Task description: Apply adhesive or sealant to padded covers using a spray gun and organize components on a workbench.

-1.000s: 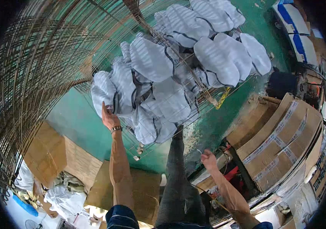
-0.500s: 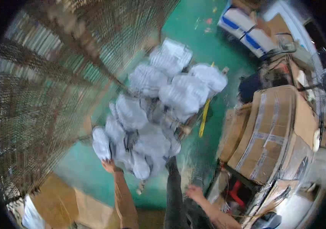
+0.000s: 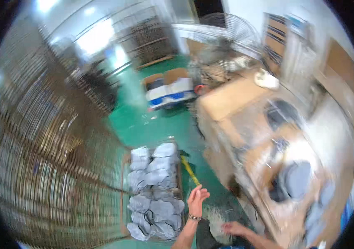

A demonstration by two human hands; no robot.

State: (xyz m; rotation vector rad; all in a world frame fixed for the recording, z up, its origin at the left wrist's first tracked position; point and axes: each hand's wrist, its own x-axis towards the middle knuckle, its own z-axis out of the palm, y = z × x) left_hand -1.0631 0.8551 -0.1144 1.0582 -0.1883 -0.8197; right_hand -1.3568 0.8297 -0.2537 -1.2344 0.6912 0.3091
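Note:
My left hand [image 3: 197,200], a band round its wrist, is raised right of the grey pieces, its fingers apart and nothing in them. Blurred, my right hand [image 3: 234,228] hangs lower and further right, close to my body; whether its fingers hold anything cannot be made out. Left of both hands, several grey rounded pieces [image 3: 159,176] lie in rows on a low frame [image 3: 179,178] on the floor. Their exact kind is not clear. Neither hand touches them.
Tall mesh racks [image 3: 61,166] line the left side. To the right, a cardboard-covered table [image 3: 231,124] carries a grey rounded piece [image 3: 298,180] and dark parts. Blue-white boxes [image 3: 168,93] and a large fan [image 3: 227,35] stand further off. Yellow tape [image 3: 189,169] marks the green floor.
My view has swung up and right, bringing in the table and far room. My left hand has come away from the grey piece at the pile's near end and moved right.

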